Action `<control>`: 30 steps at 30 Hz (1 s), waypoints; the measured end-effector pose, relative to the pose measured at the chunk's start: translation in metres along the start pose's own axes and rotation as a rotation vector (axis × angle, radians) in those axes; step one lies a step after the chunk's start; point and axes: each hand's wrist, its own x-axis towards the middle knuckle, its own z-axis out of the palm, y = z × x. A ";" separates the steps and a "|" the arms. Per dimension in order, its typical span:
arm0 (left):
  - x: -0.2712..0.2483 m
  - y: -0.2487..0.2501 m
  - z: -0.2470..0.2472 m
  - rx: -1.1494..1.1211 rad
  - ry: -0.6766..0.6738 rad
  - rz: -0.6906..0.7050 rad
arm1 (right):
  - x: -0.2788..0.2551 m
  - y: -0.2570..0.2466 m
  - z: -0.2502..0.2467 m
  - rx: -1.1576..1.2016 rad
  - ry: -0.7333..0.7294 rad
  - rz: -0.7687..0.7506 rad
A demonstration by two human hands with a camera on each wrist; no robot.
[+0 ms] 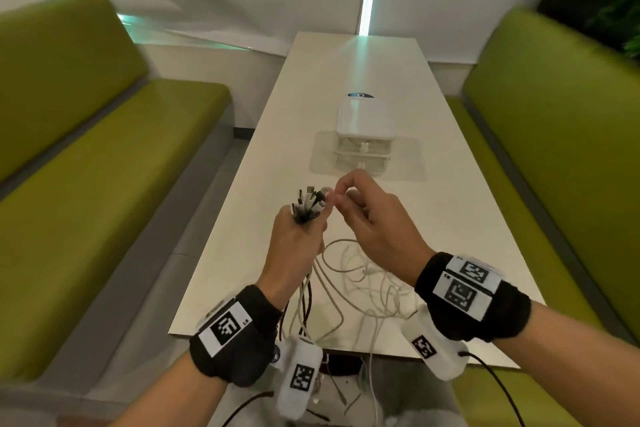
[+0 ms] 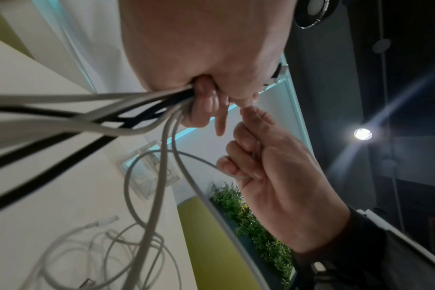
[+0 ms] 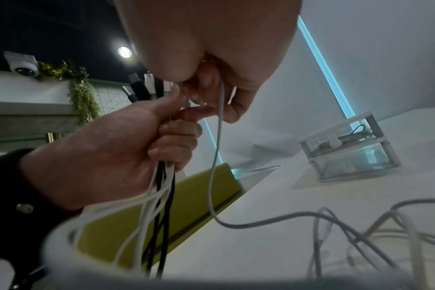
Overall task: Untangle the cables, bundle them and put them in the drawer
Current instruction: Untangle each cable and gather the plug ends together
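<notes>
Your left hand [image 1: 294, 243] is clenched around a bunch of white and black cables [image 1: 306, 206], held upright above the near end of the white table [image 1: 450, 204]; their connector ends fan out above your fist, and the strands hang down from it toward the table edge. In the right wrist view the same bunch [image 3: 159, 184] leaves your fist as mixed white and black strands. Your right hand [image 1: 374, 218] sits just beside the connectors, its fingers curled around a single white cable [image 3: 217, 141], which drops from the hand and curves onto the table. The left wrist view shows that cable [image 2: 194, 159] running into your curled right fingers [image 2: 238, 155]. A loose heap of pale cables [image 1: 367, 281] lies on the table below and between your wrists. Farther along the table stands a small clear drawer unit [image 1: 363, 139] with two stacked drawers, both closed; the upper one [image 3: 335, 141] holds some dark items, too small to identify. Green benches [image 1: 104, 135] flank the table.
</notes>
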 end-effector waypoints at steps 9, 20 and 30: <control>0.000 0.014 0.003 -0.013 0.037 0.088 | -0.013 0.000 -0.009 0.083 -0.121 0.063; -0.007 0.044 -0.001 -0.128 0.104 0.250 | -0.006 -0.016 -0.025 -0.150 -0.181 0.004; -0.005 0.078 -0.014 -0.160 0.026 0.330 | -0.013 0.001 -0.031 -0.250 -0.306 0.001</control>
